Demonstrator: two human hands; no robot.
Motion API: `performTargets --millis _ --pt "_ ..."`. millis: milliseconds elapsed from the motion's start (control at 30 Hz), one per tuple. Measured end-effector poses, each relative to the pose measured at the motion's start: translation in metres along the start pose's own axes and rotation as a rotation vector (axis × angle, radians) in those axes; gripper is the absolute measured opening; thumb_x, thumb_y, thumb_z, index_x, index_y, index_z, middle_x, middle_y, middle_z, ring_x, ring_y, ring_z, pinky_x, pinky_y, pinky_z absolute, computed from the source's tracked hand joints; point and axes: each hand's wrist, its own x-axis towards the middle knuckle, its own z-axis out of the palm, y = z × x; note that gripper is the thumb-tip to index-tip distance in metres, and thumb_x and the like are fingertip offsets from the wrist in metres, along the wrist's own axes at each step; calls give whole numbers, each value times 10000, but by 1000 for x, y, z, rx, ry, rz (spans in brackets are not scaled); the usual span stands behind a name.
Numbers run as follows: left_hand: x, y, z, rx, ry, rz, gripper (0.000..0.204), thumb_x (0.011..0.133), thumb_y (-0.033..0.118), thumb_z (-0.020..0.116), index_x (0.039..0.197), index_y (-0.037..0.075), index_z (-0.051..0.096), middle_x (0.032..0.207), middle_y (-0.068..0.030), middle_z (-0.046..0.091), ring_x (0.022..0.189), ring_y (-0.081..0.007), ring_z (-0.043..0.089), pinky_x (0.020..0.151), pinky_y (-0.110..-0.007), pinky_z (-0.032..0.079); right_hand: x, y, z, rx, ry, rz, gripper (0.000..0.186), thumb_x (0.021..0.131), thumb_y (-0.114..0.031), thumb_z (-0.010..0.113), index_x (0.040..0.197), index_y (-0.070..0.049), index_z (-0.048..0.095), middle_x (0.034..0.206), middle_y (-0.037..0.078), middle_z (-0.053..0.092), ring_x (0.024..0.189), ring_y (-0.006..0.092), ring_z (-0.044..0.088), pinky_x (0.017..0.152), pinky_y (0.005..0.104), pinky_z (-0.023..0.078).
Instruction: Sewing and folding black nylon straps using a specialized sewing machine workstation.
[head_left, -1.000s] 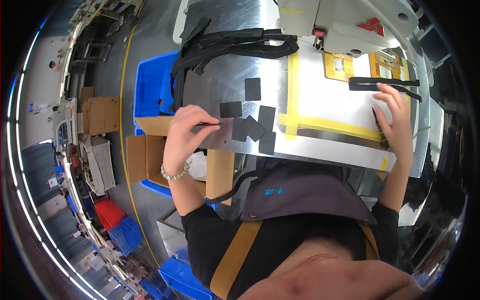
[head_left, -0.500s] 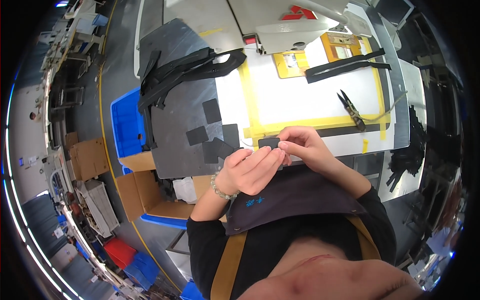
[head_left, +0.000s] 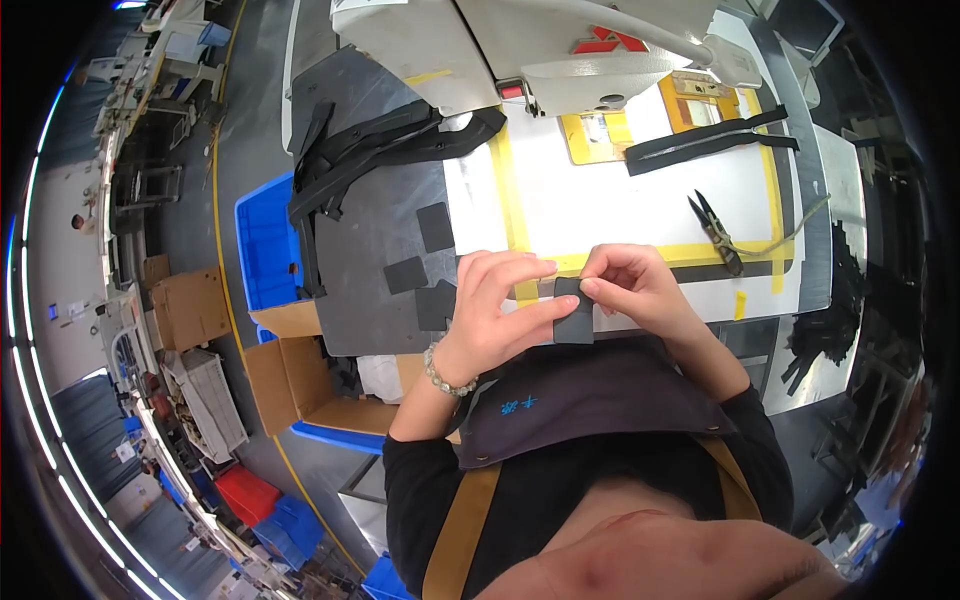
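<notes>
Both hands meet over the front edge of the sewing table. A small dark grey fabric square (head_left: 574, 312) is pinched between my left hand (head_left: 495, 305) and my right hand (head_left: 630, 285), held just above the table edge and my dark apron. Three more dark squares (head_left: 420, 270) lie flat on the grey tabletop (head_left: 370, 260) to the left of my left hand. A bead bracelet sits on my left wrist.
A white sewing machine (head_left: 560, 50) stands at the back over a white plate edged in yellow tape (head_left: 650, 260). Thread snips (head_left: 718, 230) and a black strap (head_left: 710, 140) lie on it. Black straps (head_left: 370, 150) are piled left; blue bins (head_left: 262, 240) and cardboard boxes (head_left: 300, 380) sit beside the table.
My left hand lifted a dark square off the grey tabletop and my right hand came in from the far right; both now hold the square in front of me.
</notes>
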Motion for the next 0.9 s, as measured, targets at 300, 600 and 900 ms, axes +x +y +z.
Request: performTargets --millis 300,600,900 --pt "1 7 12 -532 18 -363 341 583 108 850 906 118 743 1148 -80 621 1085 -248 583 881 -357 479 0 -8 2 -310 56 -194 74 916 -47 638 882 17 622 756 -15 591 675 18 520 571 186 421" --pt "11 12 24 -708 167 -578 203 647 -19 816 796 18 683 991 -128 693 913 -194 652 803 -293 497 7 -12 2 -544 167 -355 57 864 -27 681 875 7 638 744 50 611 626 103 562 567 245 446" --pt "8 12 36 -768 347 -577 250 698 -43 813 767 28 583 885 -108 685 824 -153 639 749 -259 478 3 -14 4 -550 188 -412 68 872 -43 682 895 6 641 767 60 621 657 120 577 597 254 452"
